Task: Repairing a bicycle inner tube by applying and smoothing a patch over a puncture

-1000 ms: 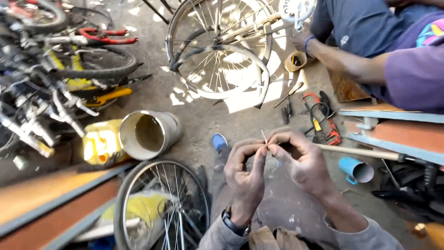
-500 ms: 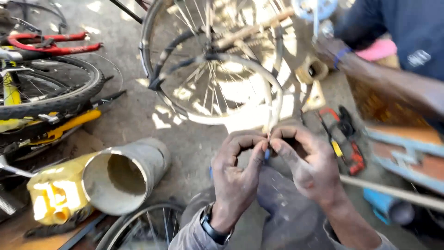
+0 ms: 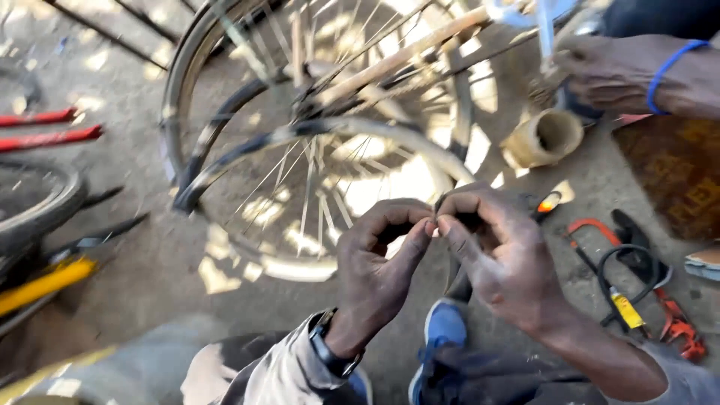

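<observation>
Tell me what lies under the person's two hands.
Below the left hand and right hand show a blue shoe, bare ground and part of a bicycle wheel. Whatever the fingertips pinch is too small and covered to identify.

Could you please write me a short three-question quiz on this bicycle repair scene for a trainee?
1. True or false: the left hand and right hand meet at the fingertips.
2. What lies on the ground beyond the hands? A) bicycle wheel B) ladder C) bucket of water
3. What colour is the band on the other person's wrist?

Key: 1 true. 2 A. 3 blue.
</observation>
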